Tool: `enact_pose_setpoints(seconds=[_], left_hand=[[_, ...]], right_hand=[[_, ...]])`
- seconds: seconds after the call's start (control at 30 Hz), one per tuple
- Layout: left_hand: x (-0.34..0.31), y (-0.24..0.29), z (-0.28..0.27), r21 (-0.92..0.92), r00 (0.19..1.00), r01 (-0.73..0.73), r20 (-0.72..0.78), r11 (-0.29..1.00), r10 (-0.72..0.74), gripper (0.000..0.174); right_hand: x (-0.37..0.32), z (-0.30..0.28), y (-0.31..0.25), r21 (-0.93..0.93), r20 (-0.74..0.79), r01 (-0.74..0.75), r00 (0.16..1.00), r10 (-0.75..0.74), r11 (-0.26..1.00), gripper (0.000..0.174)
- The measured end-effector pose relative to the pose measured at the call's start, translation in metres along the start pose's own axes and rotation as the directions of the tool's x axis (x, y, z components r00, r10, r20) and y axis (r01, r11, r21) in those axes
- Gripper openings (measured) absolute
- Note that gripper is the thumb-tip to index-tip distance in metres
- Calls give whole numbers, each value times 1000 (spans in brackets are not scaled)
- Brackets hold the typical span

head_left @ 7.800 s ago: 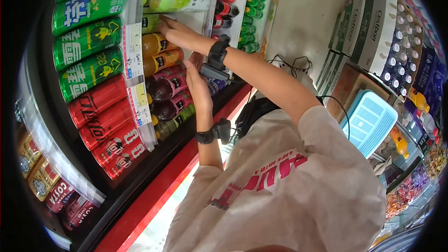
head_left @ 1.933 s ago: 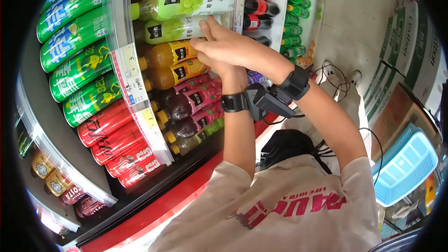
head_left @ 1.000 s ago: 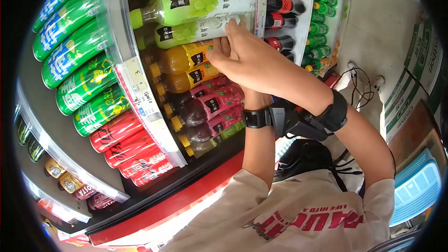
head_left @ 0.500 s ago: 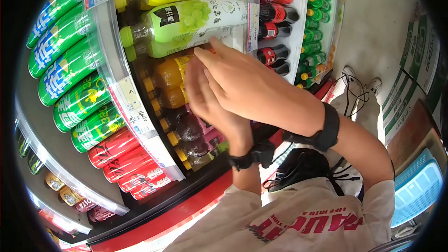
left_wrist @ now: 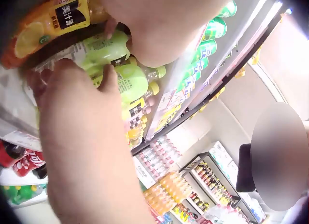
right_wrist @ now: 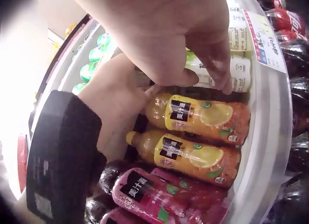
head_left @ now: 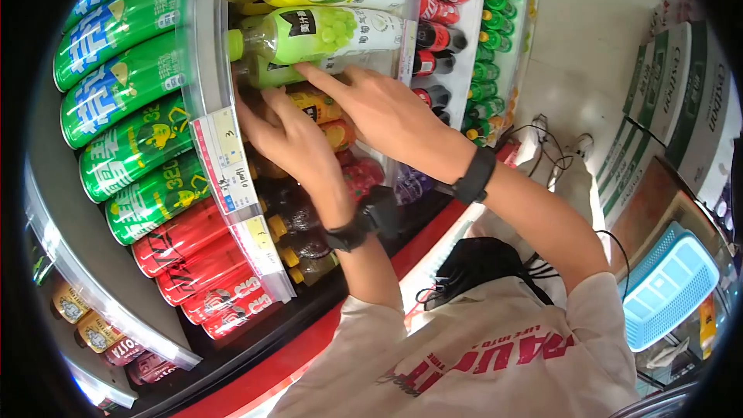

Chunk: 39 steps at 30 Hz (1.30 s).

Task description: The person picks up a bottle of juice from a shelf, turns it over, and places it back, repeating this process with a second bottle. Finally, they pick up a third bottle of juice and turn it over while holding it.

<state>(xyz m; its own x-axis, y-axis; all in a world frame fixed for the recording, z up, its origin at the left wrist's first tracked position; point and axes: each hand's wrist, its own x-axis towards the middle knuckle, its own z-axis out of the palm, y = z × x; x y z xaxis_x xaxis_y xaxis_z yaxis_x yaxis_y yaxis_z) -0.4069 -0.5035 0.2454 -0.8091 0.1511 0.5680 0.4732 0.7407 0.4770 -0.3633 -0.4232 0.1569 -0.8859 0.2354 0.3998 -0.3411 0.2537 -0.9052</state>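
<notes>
In the head view the left hand point(head_left: 298, 143) reaches among the bottle necks, its fingers about the cap end of the lower green grape-drink bottle point(head_left: 272, 73); the fingertips are hidden. Over that bottle's label side lies the right hand point(head_left: 395, 112), fingers bent onto it. Both hands point(left_wrist: 154, 28) point(left_wrist: 91, 142) meet the green bottle point(left_wrist: 108, 45) in the left wrist view. The right wrist view has the right hand point(right_wrist: 169, 36) straddling its pale label point(right_wrist: 239, 72), with the left hand point(right_wrist: 113, 96) beside. An upper green bottle point(head_left: 333, 27) lies just above.
Orange bottles point(right_wrist: 207, 115) and dark purple-red bottles point(head_left: 306, 224) lie below the hands. A clear shelf edge with price tags point(head_left: 228, 159) separates them from cans point(head_left: 151, 128). Cola bottles point(head_left: 437, 35) lie right; a blue basket point(head_left: 669, 286) stands lower right.
The left hand has moved out from beneath the right hand toward the bottle caps. The right hand has shifted left along the lower green bottle. The head view has shifted.
</notes>
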Motion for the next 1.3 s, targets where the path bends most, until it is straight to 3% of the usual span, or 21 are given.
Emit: enact_pose_setpoints(seconds=[0.07, 0.1, 0.2, 0.4, 0.43, 0.47, 0.53, 0.63, 0.77, 0.83, 0.93, 1.0, 1.07, 1.13, 1.17, 1.2, 1.23, 1.3], left_hand=[[10, 11, 2, -38, 991, 101, 98, 994, -97, 42], [10, 15, 6, 65, 995, 45, 90, 997, -51, 37], [3, 18, 9, -119, 998, 68, 0, 991, -68, 34], [-25, 18, -4, 101, 992, 27, -129, 994, -14, 31], [-30, 13, -8, 42, 992, -1, -130, 999, 6, 31], [-40, 16, -12, -83, 981, 156, -100, 984, -164, 30], [-48, 13, -18, -40, 994, 61, -90, 997, -64, 25], [-45, 17, -19, -109, 991, -104, -93, 989, 94, 23], [-54, 20, -21, -181, 997, -57, -58, 982, 47, 22], [-49, 27, -31, -71, 972, -236, -37, 969, 234, 24], [-43, 44, -40, -103, 955, -296, -28, 950, 295, 24], [-63, 55, -51, -238, 979, -201, -4, 950, 206, 24], [-80, 61, -57, -423, 998, -57, 11, 904, 67, 25], [-72, 78, -65, -346, 987, -56, -160, 936, -1, 18], [-70, 79, -61, -408, 985, 104, -82, 907, -150, 16], [-71, 77, -55, -463, 958, 256, 1, 849, -288, 16], [-71, 65, -39, -432, 938, 325, 35, 841, -345, 28], [-69, 52, -9, -382, 921, 329, -71, 864, -382, 40]], right_hand=[[2, 2, -1, 15, 19, -8, 1000, 8, 1000, 72], [2, 2, -4, 27, 37, -21, 999, 20, 999, 73], [-1, -3, -11, 109, 54, -50, 998, 44, 993, 80], [-9, -12, -24, 308, -2, -12, 1000, 13, 951, 77], [-9, -15, -29, 304, -49, 6, 999, 9, 953, 76], [-8, -22, -33, 271, 18, -55, 998, 52, 961, 77], [-1, -38, -43, 188, 132, -163, 981, 140, 969, 78], [14, -41, -49, 146, 122, -103, 989, 85, 984, 75], [9, -39, -48, 142, 125, -83, 990, 66, 986, 71], [18, -49, -49, 88, 141, -78, 988, 65, 993, 72], [15, -62, -47, 126, 189, -97, 979, 72, 987, 72], [7, -83, -58, 132, 178, -110, 980, 86, 985, 72], [5, -114, -67, 37, 135, 49, 989, -53, 998, 69], [-10, -144, -49, 181, 111, -28, 994, 8, 983, 69], [-8, -157, -42, 256, 102, -54, 994, 29, 965, 69], [-7, -175, -46, 390, 150, -185, 979, 136, 902, 70], [-7, -195, -49, 501, 207, -309, 950, 235, 808, 72], [-6, -225, -39, 469, 123, -311, 950, 287, 827, 70]])
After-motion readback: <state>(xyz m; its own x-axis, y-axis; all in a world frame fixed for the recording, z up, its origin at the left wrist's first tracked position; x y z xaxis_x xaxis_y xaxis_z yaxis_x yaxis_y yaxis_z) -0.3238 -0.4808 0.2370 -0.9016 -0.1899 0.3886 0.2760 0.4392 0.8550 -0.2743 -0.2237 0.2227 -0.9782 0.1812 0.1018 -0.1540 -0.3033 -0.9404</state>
